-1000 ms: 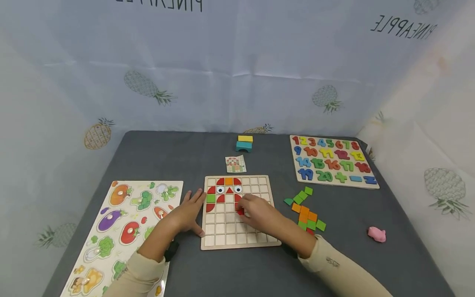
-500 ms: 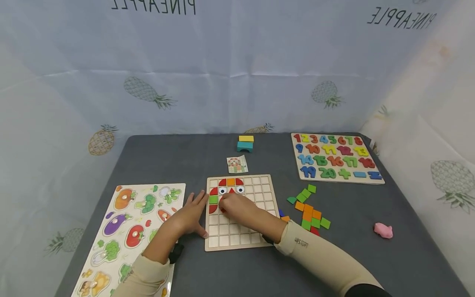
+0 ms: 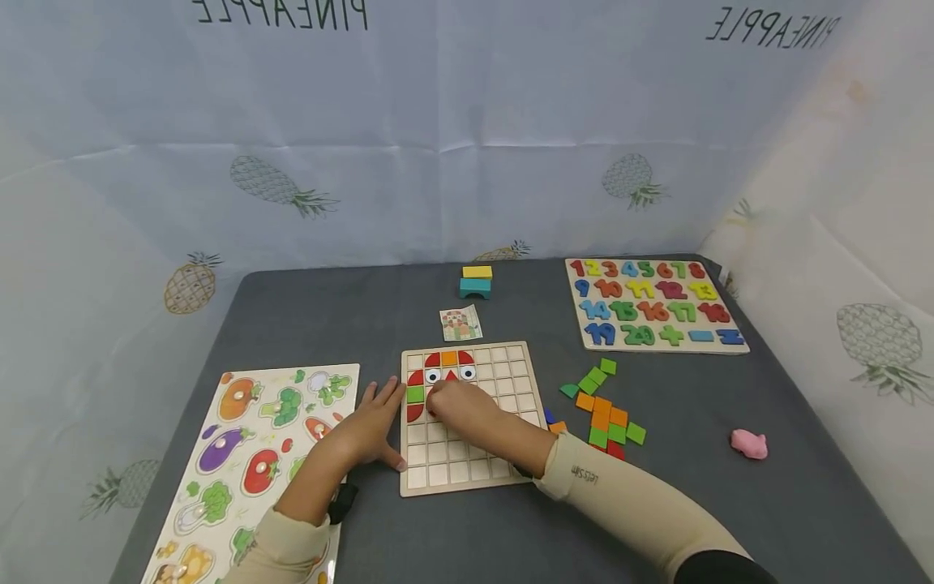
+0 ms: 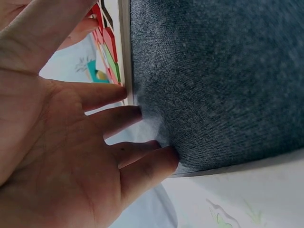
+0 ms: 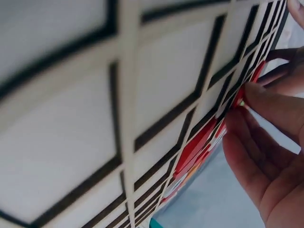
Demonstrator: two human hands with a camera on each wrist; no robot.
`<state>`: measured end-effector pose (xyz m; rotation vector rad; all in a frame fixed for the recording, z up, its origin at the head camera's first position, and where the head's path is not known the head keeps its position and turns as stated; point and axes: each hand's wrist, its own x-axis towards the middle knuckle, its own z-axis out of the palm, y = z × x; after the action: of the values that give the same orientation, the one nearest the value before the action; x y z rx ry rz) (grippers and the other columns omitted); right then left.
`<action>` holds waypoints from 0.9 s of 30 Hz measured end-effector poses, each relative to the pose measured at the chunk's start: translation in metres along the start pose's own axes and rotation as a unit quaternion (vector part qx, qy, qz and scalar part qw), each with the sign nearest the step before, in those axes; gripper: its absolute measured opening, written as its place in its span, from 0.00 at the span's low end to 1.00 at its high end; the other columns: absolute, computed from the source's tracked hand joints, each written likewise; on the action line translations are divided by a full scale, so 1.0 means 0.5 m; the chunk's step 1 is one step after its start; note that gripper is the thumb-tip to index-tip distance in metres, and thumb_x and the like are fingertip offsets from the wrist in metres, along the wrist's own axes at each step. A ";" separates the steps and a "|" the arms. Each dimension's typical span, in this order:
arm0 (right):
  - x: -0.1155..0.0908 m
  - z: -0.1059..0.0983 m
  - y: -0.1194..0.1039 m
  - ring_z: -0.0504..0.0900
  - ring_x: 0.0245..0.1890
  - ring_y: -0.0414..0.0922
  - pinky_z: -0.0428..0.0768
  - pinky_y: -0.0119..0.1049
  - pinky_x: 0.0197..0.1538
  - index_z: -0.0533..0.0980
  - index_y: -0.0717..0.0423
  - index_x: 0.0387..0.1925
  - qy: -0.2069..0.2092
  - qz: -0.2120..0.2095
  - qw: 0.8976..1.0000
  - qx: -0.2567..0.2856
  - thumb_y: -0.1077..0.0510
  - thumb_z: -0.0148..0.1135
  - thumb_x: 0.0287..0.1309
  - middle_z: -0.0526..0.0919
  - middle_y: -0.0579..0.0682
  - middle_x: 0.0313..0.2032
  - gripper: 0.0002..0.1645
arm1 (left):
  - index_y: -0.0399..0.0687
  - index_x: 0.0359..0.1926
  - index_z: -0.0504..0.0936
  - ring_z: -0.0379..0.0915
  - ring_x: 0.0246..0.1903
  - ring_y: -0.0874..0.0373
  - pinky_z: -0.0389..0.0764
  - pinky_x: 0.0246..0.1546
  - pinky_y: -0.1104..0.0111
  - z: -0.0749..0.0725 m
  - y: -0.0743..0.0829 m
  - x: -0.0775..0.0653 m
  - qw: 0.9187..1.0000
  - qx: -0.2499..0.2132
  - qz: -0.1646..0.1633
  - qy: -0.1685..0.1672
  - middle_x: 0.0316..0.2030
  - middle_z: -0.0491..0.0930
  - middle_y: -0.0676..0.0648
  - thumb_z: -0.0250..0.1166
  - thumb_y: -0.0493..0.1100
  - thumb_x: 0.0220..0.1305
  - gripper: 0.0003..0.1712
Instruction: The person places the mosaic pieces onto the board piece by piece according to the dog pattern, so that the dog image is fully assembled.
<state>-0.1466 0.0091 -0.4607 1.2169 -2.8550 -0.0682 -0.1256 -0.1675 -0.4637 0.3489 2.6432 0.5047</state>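
A wooden grid board (image 3: 467, 474) lies on the dark tabletop, its upper left cells filled with red, orange and green tiles and two eye tiles. Reaching over those cells, my right hand (image 3: 467, 412) pinches a red tile (image 5: 239, 96) between thumb and fingertips, close against the grid. My left hand (image 3: 370, 426) lies along the board's left edge with fingers spread; in the left wrist view, fingertips meet the frame beside a green tile (image 4: 110, 61). The green square tile (image 3: 415, 394) sits just left of my right fingers, which hide several cells.
Loose green tiles (image 3: 617, 434) and orange tiles (image 3: 601, 413) lie right of the board. A pattern card (image 3: 460, 324) and stacked blocks (image 3: 476, 284) stand behind it. A number puzzle (image 3: 642, 347), a pink pig figure (image 3: 749, 444) and a vegetable puzzle (image 3: 241, 438) lie around.
My right hand has moved left across the board, from the right side of the tile pattern to its left part. My left hand stays at the board's edge.
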 end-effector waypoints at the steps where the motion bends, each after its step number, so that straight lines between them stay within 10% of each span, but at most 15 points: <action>1: 0.000 0.000 -0.002 0.81 0.35 0.37 0.77 0.27 0.33 0.83 0.47 0.31 0.000 -0.003 1.000 -0.011 0.61 0.61 0.52 0.82 0.44 0.37 0.07 | 0.43 0.69 0.50 0.34 0.67 0.35 0.59 0.54 0.42 0.001 -0.002 -0.001 1.000 0.000 0.000 0.001 0.69 0.45 0.39 0.80 0.53 0.24 0.70; 9: -0.026 -0.014 0.004 0.80 0.38 0.37 0.77 0.28 0.38 0.82 0.45 0.39 -0.033 -0.015 0.999 0.027 0.58 0.60 0.55 0.81 0.44 0.39 0.10 | 0.42 0.69 0.50 0.34 0.66 0.34 0.60 0.54 0.42 0.010 -0.014 -0.011 1.000 -0.012 -0.002 0.012 0.69 0.45 0.39 0.80 0.54 0.24 0.70; 21: -0.222 -0.036 0.156 0.78 0.31 0.40 0.75 0.35 0.32 0.80 0.50 0.36 -0.033 0.182 0.972 0.144 0.59 0.68 0.46 0.80 0.44 0.35 0.11 | 0.40 0.69 0.49 0.32 0.66 0.34 0.59 0.55 0.42 -0.010 -0.015 -0.011 1.000 -0.023 0.007 0.009 0.69 0.43 0.38 0.79 0.52 0.26 0.69; 27: -0.293 -0.010 0.172 0.78 0.33 0.40 0.76 0.37 0.37 0.80 0.52 0.33 -0.044 0.195 0.970 0.141 0.60 0.71 0.41 0.81 0.43 0.31 0.13 | 0.42 0.69 0.48 0.31 0.67 0.35 0.57 0.56 0.42 -0.005 -0.011 0.003 1.000 -0.023 0.015 -0.008 0.69 0.42 0.39 0.79 0.51 0.26 0.70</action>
<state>-0.1067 0.1741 -0.4534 0.6664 -3.2042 0.3123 -0.1288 -0.1727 -0.4641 0.3776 2.6093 0.5697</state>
